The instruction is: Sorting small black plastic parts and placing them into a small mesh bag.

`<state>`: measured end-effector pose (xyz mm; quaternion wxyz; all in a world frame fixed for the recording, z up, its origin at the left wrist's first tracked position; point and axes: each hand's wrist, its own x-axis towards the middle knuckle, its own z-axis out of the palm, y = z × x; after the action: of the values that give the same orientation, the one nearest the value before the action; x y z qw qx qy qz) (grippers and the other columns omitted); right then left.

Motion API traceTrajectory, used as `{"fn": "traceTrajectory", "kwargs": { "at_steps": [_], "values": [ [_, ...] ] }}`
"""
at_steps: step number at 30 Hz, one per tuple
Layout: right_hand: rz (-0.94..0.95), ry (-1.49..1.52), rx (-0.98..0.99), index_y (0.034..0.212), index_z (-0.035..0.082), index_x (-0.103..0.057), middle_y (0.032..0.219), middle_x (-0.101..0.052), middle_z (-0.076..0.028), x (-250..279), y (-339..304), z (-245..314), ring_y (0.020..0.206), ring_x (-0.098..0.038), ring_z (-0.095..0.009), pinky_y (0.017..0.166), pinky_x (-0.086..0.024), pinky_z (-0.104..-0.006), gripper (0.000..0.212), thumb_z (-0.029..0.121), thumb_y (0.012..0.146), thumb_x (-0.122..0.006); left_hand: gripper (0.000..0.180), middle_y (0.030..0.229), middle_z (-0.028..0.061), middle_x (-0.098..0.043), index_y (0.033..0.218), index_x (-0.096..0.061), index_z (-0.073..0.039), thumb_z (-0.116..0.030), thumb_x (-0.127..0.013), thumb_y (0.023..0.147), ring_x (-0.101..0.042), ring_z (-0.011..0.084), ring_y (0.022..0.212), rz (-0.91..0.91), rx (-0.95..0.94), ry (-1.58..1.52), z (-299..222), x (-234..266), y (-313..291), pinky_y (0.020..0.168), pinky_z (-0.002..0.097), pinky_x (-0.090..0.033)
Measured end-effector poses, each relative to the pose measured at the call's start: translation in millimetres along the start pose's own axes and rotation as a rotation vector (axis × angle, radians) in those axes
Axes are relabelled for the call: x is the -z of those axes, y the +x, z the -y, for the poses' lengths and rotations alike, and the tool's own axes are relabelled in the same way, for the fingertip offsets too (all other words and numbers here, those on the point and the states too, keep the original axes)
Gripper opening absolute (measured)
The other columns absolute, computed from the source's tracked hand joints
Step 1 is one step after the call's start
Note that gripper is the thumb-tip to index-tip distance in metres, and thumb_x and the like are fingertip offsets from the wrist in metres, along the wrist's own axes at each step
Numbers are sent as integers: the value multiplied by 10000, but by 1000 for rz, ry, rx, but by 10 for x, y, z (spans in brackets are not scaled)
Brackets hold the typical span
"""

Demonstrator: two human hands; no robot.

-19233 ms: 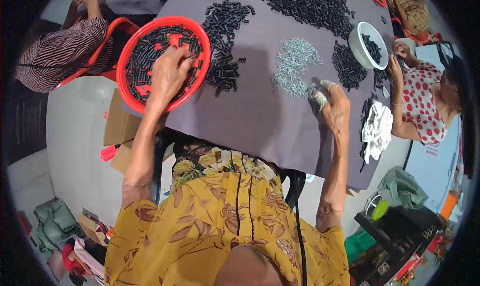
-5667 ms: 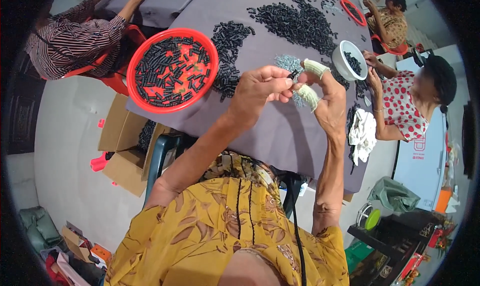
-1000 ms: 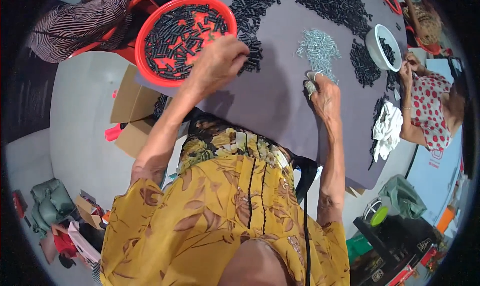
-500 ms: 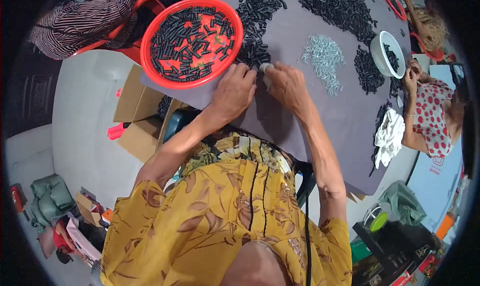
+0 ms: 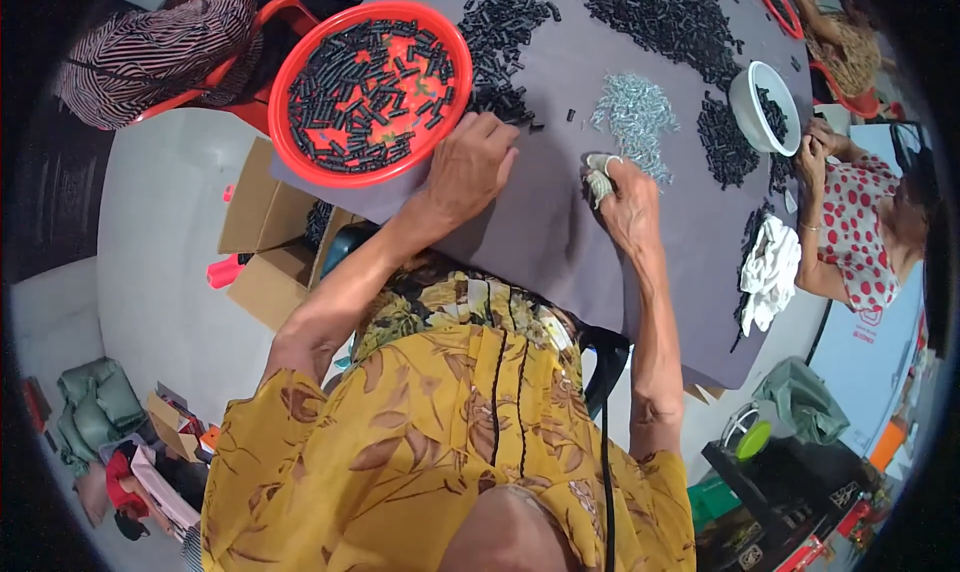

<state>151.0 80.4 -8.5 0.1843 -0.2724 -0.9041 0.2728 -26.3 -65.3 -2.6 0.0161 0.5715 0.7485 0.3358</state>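
Note:
My left hand [image 5: 472,167] is at the right rim of a red basin [image 5: 283,150]. Its fingers curl toward a pile of short black tubes [image 5: 495,47]; whatever they grip is hidden. Farther right, my right hand [image 5: 628,204] rests low over the table, its wrapped thumb and forefinger drawn together in pale coverings. Beside those fingertips lies a heap of small silvery pieces [image 5: 632,114], too small to name for sure. A few loose black tubes [image 5: 571,115] lie between the hands and the heap. More black tubes fill much of the basin.
A larger black pile [image 5: 655,17] spreads across the far side of the grey-covered table [image 5: 545,212]. At right are a white bowl [image 5: 742,102], a white cloth [image 5: 772,262] and a co-worker's hands [image 5: 815,142]. An open cardboard box [image 5: 265,197] stands below the table's left edge.
My right hand has moved right, away from my left hand, to the silvery heap. The left hand has stayed near the basin. The whole view has shifted slightly.

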Motion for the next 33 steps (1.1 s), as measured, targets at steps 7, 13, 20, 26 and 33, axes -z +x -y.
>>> {"fn": "traceTrajectory", "kwargs": {
  "at_steps": [7,13,20,26,33],
  "values": [
    [-86,32,23,837,12,-615,738,-567,-194,46,-150,-50,645,-563,-369,578,-440,-406,119,19,721,-588,132,820,119,-565,859,-613,-34,-84,-630,739,-546,296,833,-68,-31,56,75,-131,288,749,389,-443],
    [-113,42,-10,833,5,-615,733,-579,-185,69,-238,-50,662,-566,-353,594,-442,-401,119,35,717,-618,124,793,107,-543,858,-625,-51,-82,-625,737,-539,285,809,-61,-12,90,191,-118,301,734,376,-452],
    [-99,15,-11,802,1,-604,704,-548,-183,16,-242,-40,637,-542,-357,572,-425,-410,107,42,705,-624,120,824,124,-555,877,-614,-39,-79,-608,763,-569,306,791,-120,71,23,257,-14,229,709,393,-464],
    [-101,-5,-25,794,9,-603,706,-529,-178,-17,-243,-48,633,-531,-356,568,-415,-415,101,19,693,-598,161,829,147,-551,923,-596,-16,-60,-601,768,-573,326,788,-11,117,4,135,51,-224,698,404,-459],
    [-133,-51,7,801,17,-608,709,-528,-168,-22,-270,-69,648,-532,-346,576,-416,-416,114,31,688,-602,226,861,140,-550,993,-572,-24,-105,-605,784,-570,330,780,-43,134,8,123,-66,-157,677,398,-469]
  ]
}}
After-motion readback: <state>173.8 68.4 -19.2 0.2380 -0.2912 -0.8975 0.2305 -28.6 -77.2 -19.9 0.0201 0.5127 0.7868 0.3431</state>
